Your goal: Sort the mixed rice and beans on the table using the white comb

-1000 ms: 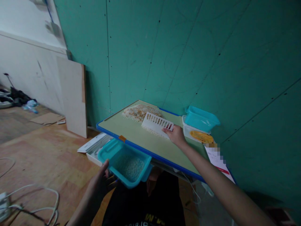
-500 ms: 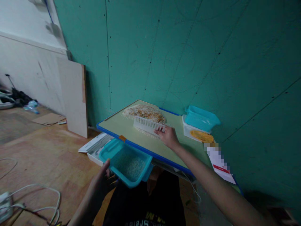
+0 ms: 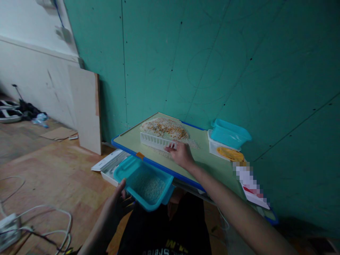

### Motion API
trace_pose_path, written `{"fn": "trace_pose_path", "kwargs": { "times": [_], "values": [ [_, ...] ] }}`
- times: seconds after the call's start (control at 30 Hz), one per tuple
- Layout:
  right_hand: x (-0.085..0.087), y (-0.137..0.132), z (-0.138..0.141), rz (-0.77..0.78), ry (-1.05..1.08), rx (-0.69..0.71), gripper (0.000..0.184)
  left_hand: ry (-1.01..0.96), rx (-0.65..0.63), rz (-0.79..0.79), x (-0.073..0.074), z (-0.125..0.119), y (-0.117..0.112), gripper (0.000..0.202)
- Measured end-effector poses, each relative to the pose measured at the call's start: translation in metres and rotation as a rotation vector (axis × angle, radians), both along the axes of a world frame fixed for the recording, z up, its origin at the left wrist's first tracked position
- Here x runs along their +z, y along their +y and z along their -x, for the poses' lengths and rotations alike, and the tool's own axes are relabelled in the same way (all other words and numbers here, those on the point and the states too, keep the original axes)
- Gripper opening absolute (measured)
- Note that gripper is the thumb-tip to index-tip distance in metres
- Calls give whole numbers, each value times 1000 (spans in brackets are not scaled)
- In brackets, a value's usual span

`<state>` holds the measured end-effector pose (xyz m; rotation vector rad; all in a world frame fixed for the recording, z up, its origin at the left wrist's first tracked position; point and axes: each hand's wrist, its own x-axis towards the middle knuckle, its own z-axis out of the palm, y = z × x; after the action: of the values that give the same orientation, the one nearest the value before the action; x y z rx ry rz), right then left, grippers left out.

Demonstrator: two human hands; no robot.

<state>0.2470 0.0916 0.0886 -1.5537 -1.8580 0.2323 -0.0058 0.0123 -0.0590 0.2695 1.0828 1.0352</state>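
Observation:
My right hand [image 3: 181, 153] grips the right end of a long white slotted plastic tray [image 3: 152, 141], held over the table between a grain pile and the near edge. The pile [image 3: 164, 128], pale grains mixed with yellow kernels, lies just beyond the tray. More pale grains are scattered on the near side, partly hidden by the tray. My left hand [image 3: 119, 196] holds the left rim of a turquoise plastic container [image 3: 151, 206], thumb on top and the other fingers below. Pale grains [image 3: 151, 187] cover its bottom. The container sits below the table's near edge, over my lap.
The greenish tabletop [image 3: 205, 161] has a blue edge and an orange clip [image 3: 140, 155]. At its right are another turquoise container [image 3: 231, 132], a white bin [image 3: 212, 147], and a yellow cloth-like item [image 3: 230, 154]. A green wall stands behind; cables [image 3: 67, 216] lie on the floor.
My right hand has moved the slotted tray left and toward the near edge. Pale grains now show to the right of the pile. My left hand stays on the container.

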Motion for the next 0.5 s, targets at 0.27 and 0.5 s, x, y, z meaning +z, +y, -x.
{"fn": "trace_pose_path", "kwargs": {
  "times": [0.27,0.5],
  "values": [
    [-5,8,15,-6,67,59,15,23,-14,-29,-1,2,0,55],
    [-2,19,10,-20,153,116,23,26,-12,-3,-3,0,0,56]
  ]
}}
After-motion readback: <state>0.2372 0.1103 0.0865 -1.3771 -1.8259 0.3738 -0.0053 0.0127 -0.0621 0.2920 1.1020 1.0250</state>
